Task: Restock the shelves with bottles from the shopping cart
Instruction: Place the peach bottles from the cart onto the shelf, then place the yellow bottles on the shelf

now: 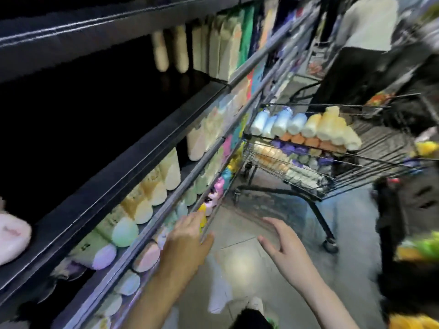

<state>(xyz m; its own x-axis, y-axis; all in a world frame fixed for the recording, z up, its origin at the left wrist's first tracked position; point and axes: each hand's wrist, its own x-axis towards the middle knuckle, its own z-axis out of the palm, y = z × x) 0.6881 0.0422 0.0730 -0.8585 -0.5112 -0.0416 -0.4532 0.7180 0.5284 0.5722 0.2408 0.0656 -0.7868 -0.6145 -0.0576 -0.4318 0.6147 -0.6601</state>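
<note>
Between bottles: left hand (184,238) and right hand (280,243) both spread, empty. Next likely reach into black wire shopping cart (370,172) for pastel plastic bottles (304,127).

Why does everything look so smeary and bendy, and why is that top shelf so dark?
Head view: the camera was moving, so the bottles in the cart and on the shelves smear; both hands, left and right, blur too. The wide lens curves the straight shelf edges. The upper shelf space sits in deep shadow, nearly black, while the floor shows a bright glare patch.
</note>
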